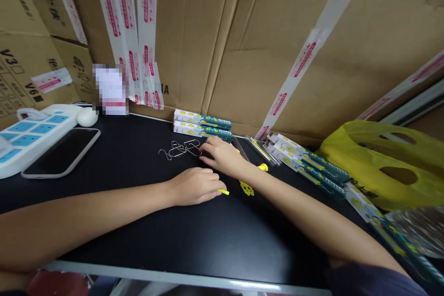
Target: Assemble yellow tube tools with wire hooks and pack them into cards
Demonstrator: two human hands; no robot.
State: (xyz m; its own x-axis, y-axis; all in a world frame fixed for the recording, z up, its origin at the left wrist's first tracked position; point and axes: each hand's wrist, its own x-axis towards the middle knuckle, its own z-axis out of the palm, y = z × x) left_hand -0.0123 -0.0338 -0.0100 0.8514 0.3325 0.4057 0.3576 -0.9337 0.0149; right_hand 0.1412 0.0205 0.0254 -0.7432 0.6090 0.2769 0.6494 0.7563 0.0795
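Observation:
Several bent metal hooks (178, 148) lie in a loose pile on the black table (138, 236). My right hand (222, 155) reaches to the right edge of this pile, its thumb and fingers a little apart beside a hook; nothing shows between them. Closer to me, my left hand (196, 186) is closed around a small yellow piece (224, 192), whose end sticks out past the fingers. A flat yellow piece with holes (247, 188) lies under and beside my right forearm, with a yellow knob-shaped part (263, 167) just beyond the forearm.
Two small boxes (203, 128) are stacked at the back, with more boxes (312, 162) at the right. Thin rods in clear wrap (264, 150) lie between them. A yellow bag (367, 148) is far right; a phone (62, 152) and a power strip (38, 129) are left.

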